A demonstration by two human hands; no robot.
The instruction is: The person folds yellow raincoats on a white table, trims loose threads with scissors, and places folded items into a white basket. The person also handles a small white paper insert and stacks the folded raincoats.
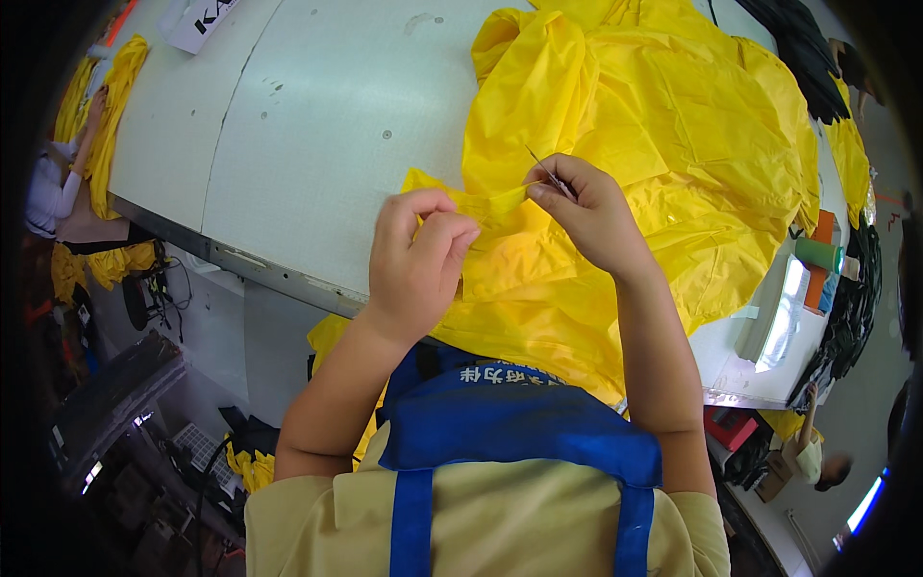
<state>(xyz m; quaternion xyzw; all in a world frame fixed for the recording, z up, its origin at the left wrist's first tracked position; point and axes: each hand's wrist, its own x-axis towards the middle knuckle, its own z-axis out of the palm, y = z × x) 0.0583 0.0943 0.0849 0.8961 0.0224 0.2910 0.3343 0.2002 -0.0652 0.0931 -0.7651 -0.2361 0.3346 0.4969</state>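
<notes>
A large crumpled yellow garment of thin, smooth fabric (692,137) spreads over the table in front of me. My left hand (422,256) is curled at a narrow edge of this fabric, with a corner poking out above the knuckles; the fingertips' grip is partly hidden. From there a strip of the fabric stretches across to my right hand (588,209). That hand holds a slim pointed metal tool (542,164), apparently thread snips, its tip angled up and away. Thumb and forefinger of the right hand meet at the strip's end.
The pale tabletop (317,144) has a metal front edge (288,285). A stack of clear plastic sleeves (775,314) and a green roll (818,254) lie at right, near black fabric (793,58). At far left a person (61,180) handles yellow fabric. Another person (811,454) is lower right.
</notes>
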